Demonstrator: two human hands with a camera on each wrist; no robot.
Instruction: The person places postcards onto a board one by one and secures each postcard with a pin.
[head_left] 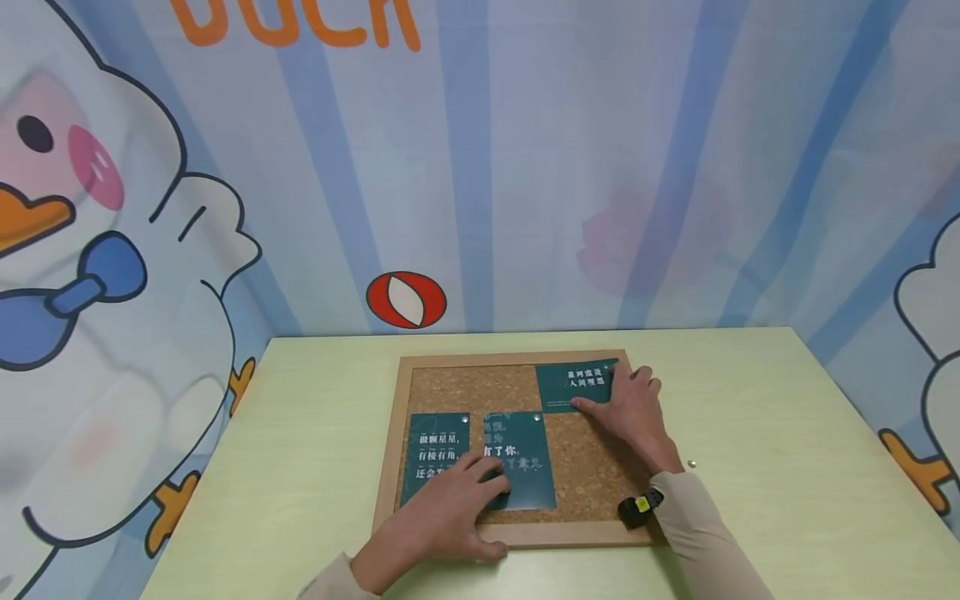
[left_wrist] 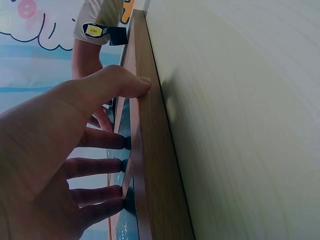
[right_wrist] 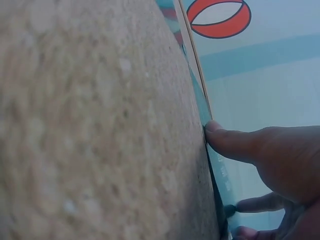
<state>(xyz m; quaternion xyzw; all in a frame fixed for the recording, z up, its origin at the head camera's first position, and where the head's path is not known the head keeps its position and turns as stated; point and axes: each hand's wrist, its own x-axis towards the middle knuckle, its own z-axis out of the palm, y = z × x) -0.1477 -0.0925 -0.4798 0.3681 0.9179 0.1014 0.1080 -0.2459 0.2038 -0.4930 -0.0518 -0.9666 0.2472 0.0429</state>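
A wood-framed cork board (head_left: 465, 387) lies on the table, bearing three dark green cards with white lettering. My right hand (head_left: 633, 412) is at the upper right card (head_left: 558, 387), its index fingertip at the top right corner and its thumb on the lower edge. In the right wrist view, the thumb (right_wrist: 235, 142) touches this card. My left hand (head_left: 450, 508) rests over the board's front, overlapping the lower left card (head_left: 438, 425) and the middle card (head_left: 528, 487). Its thumb (left_wrist: 132, 85) lies on the front frame bar (left_wrist: 155, 150), with the other fingers spread toward the cards.
Pale pins (head_left: 537, 418) show at the top right corners of the two lower cards. A small round pin-like piece (head_left: 692, 464) lies on the table (head_left: 780, 417), right of the board. A printed curtain (head_left: 525, 167) hangs behind the table.
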